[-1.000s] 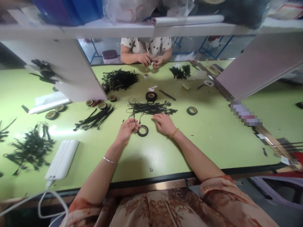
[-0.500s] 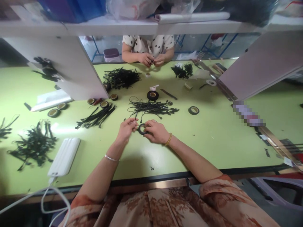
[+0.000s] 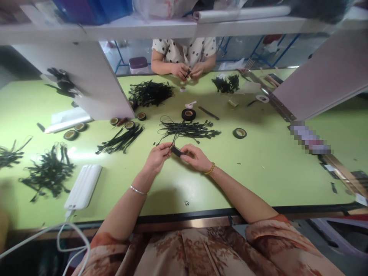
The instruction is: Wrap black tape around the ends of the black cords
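My right hand grips a roll of black tape, turned so that its outer edge faces me. Close on its left, my left hand pinches a thin black cable between thumb and fingers. The tape roll meets the cable at the left fingertips; the exact contact is too small to make out. Just beyond both hands lies a loose pile of black cables with small connectors. Another black tape roll rests behind that pile, and one more tape roll lies to the right.
A bundle of black cables and several tape rolls lie left of centre. Farther left are a white power bank with its cord and a cable heap. Opposite, a person's hands work. A shelf spans overhead between upright panels.
My right hand has turned the tape roll from ring-side view to edge-on, against the cable in my left hand. The whole view has shifted slightly.
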`<state>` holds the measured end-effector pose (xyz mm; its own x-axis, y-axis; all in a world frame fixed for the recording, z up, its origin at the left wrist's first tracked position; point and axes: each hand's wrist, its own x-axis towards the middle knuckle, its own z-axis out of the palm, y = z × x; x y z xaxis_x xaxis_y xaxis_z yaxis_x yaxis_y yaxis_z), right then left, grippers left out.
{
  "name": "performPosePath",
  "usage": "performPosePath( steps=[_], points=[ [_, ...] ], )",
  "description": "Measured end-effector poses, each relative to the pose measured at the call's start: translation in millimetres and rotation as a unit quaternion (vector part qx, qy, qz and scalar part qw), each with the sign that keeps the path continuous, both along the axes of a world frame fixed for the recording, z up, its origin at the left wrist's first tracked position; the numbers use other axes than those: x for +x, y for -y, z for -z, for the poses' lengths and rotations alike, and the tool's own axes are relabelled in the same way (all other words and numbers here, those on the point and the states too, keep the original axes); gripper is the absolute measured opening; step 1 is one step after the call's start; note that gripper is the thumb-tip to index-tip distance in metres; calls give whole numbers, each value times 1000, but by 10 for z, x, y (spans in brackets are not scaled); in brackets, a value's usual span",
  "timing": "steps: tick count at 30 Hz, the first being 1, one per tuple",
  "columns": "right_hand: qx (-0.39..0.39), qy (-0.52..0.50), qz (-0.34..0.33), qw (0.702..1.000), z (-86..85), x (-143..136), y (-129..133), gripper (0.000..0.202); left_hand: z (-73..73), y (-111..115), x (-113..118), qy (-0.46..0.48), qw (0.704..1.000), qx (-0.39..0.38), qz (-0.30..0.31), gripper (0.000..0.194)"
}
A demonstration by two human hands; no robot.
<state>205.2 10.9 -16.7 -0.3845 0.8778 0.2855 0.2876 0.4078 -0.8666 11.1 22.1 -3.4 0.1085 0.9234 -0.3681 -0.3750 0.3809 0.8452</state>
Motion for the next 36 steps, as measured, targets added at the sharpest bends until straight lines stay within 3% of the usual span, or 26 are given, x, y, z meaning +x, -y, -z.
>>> performPosePath(
  steps=[6,11,18,25,36],
  points=[
    [-12,12,13,1000,10,-8,0,17,-36,21,4,-25,999,20,24,28],
    [-17,13,21,1000,22,20,-17,18,-47,31,-18,-48,999,-2,2,34],
    [-23,10,2,1000,14,33,-21,19,-21,37,7,-43,999,-1,-10,25],
    [-28,6,10,1000,45,32,-31,20,-10,35,22,-31,999,-16,-4,32],
    [5,46,8,999,49,-5,-14,15,85,44,62,-90,995,39,-2,31]
  ],
)
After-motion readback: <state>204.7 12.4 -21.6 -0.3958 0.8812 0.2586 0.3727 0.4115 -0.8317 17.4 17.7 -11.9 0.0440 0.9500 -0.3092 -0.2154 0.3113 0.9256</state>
